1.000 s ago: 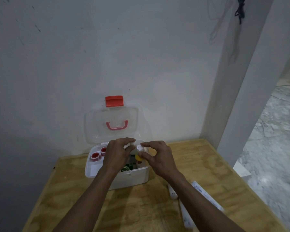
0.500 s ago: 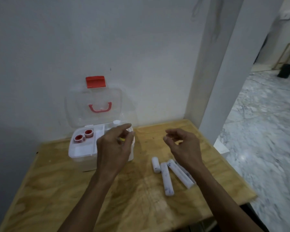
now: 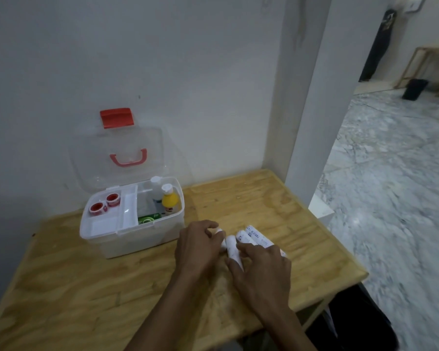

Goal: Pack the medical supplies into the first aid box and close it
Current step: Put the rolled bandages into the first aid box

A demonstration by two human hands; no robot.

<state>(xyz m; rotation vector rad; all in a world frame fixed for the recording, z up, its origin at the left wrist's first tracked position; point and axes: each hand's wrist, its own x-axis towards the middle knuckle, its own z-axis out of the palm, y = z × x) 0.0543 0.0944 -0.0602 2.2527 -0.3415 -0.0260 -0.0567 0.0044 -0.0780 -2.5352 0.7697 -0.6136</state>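
Left hand (image 3: 199, 247): fingers curled onto the leftmost of the white rolls (image 3: 232, 245), touching; a firm grasp cannot be told.
Right hand (image 3: 262, 271): fingers spread, resting on the rolls, not clenched.
Rolls: side by side near the table's (image 3: 302, 224) right edge.
First aid box (image 3: 131, 221): back left of the table, lid (image 3: 119, 158) up (against the wall), yellow bottle (image 3: 169, 202) inside.

Plywood table (image 3: 86, 287), black bin (image 3: 415, 89)

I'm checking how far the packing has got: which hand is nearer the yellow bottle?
Left. The left hand is just right of the first aid box holding the yellow bottle; the right hand is farther right, on the white rolls.
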